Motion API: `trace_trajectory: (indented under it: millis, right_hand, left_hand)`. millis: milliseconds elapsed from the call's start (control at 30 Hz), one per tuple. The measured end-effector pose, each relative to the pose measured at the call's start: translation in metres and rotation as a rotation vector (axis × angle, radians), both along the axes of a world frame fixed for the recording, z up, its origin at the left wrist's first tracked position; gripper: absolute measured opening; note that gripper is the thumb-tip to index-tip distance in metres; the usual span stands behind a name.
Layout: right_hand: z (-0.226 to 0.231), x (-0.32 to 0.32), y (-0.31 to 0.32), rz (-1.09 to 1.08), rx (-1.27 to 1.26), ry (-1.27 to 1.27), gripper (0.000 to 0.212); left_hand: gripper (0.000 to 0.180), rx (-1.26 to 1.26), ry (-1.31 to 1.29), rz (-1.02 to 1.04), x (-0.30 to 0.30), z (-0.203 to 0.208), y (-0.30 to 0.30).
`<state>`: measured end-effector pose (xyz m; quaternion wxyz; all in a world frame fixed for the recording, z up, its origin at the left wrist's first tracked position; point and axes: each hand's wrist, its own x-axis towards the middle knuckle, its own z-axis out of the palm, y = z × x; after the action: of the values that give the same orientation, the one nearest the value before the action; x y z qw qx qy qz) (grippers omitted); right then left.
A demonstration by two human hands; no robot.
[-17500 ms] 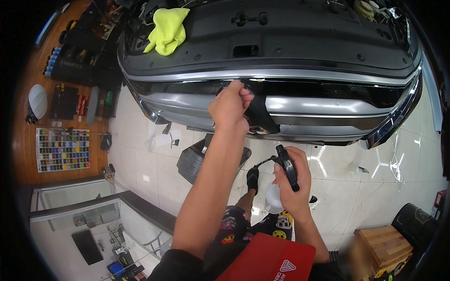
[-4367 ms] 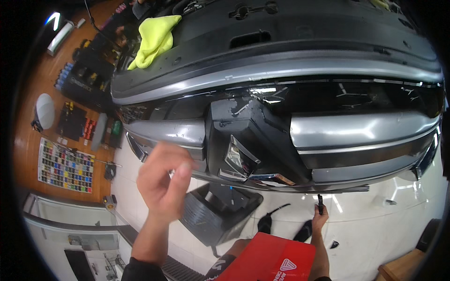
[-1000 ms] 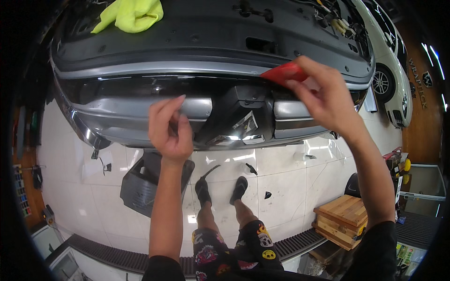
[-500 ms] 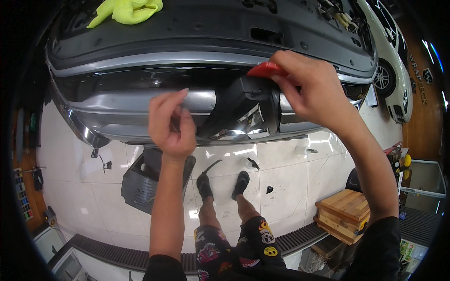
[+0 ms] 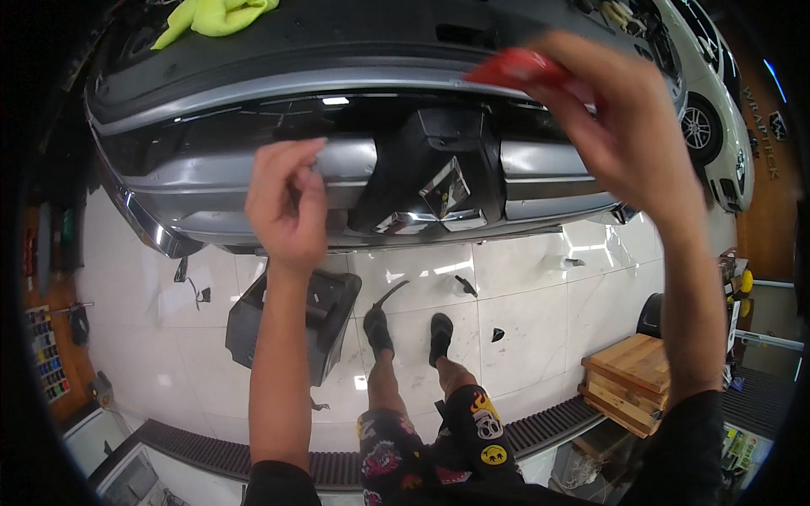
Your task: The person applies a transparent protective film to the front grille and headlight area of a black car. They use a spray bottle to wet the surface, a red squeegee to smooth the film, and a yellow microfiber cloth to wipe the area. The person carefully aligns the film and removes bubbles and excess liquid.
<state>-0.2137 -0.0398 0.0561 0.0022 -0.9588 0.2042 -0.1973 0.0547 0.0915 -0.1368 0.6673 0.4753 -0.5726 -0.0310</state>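
My right hand is raised at the right, smeared by motion, its thumb and fingers closed on a red squeegee. The squeegee is over the silver strip along the car's front edge. At the left, my left hand is held above the silver grille bar, fingers half curled and thumb apart, with nothing visible in it. Between the hands stands the black centre piece of the grille, bearing a chrome emblem. Glossy black trim runs behind the grille bar.
A yellow-green cloth lies on the black panel at the far left. Below the car, a dark plastic part and small black pieces lie on the tiled floor. At the right are a wooden box and a white car.
My right hand has lifted with the squeegee, up and to the right, away from the black centre piece. The left hand has shifted slightly left. The whole view has shifted a little.
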Motion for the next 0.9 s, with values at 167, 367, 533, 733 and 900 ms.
trace_trajectory:
  millis: [167, 367, 533, 733, 900]
  right_hand:
    - [0.035, 0.066, -0.002, 0.242, 0.070, 0.344, 0.031]
    - [0.018, 0.051, -0.001, 0.189, -0.146, 0.369, 0.039]
    - [-0.013, 0.036, -0.024, 0.157, -0.153, 0.266, 0.015]
    - [-0.026, -0.019, -0.004, 0.039, 0.016, 0.068, 0.008]
    - [-0.010, -0.031, -0.003, -0.021, 0.211, 0.029, 0.011]
  left_hand:
    - [0.033, 0.014, -0.017, 0.056, 0.005, -0.002, 0.008]
    - [0.036, -0.049, -0.020, 0.049, -0.011, -0.006, -0.008]
    - [0.036, -0.016, 0.006, 0.063, -0.003, -0.004, 0.002]
    - [0.041, 0.055, 0.099, 0.023, -0.008, -0.004, 0.000]
    - [0.039, 0.046, 0.117, 0.033, -0.006, -0.002, 0.000]
